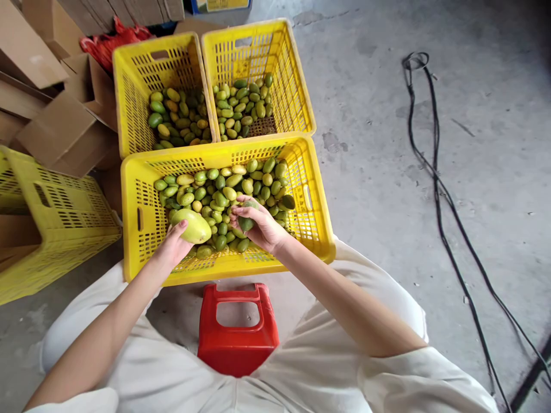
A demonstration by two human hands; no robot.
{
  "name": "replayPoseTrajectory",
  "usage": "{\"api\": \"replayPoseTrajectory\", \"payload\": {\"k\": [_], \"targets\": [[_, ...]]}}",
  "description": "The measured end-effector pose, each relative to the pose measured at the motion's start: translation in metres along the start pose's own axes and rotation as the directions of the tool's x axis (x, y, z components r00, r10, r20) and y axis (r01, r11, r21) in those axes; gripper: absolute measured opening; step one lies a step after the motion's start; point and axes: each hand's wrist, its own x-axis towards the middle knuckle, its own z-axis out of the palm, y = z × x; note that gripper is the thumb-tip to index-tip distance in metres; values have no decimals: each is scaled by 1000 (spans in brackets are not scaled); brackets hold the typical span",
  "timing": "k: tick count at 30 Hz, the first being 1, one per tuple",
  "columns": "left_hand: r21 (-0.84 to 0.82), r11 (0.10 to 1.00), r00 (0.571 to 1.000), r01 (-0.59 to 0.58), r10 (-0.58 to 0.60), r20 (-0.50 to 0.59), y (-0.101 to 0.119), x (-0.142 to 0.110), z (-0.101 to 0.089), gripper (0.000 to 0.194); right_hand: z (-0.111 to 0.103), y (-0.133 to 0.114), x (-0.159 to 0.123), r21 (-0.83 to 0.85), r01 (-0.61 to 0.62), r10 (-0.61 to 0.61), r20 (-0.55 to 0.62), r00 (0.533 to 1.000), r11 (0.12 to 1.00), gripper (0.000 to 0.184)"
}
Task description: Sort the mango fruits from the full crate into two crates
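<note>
My left hand [175,244] is closed around a large pale yellow-green mango [193,227], held over the near yellow crate [224,267]. To its right, my right hand [263,225] grips a smaller dark green mango [247,217], its fingers curled around the fruit. Beneath both hands, many green and yellowish mangoes [219,199] lie loose in the near crate. The undersides of the two held mangoes are hidden.
Beyond stand a left rear yellow crate [135,112] and a right rear yellow crate [297,86], both with mangoes. Cardboard boxes [64,135] and another yellow crate [73,201] are at left. A red stool [239,347] sits between my legs. Black cable [435,172] lies right.
</note>
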Motion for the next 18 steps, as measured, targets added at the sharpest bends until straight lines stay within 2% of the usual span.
{"api": "replayPoseTrajectory", "payload": {"k": [3, 6, 9, 13, 18], "targets": [[-49, 999, 999, -20, 19, -33, 2, 1, 1, 65, -1, 0, 2, -34, -20, 20, -3, 1000, 999, 63], [-61, 998, 1000, 18, -17, 18, 5, 3, 1, 53, -3, 3, 5, -93, -45, 41, -48, 998, 995, 60], [-33, 997, 997, 63, -61, 56, 5, 6, -4, 50, -5, 5, 6, -57, -56, 51, -76, 996, 997, 53], [-20, 996, 996, 92, -92, 13, 6, 9, -6, 49, -4, 5, 5, -4, -78, 78, -39, 996, 997, 46], [-31, 990, 984, 134, -129, 126, 13, 1, 7, 73, -2, 5, 2, -67, -80, 78, -35, 996, 995, 58]]}}
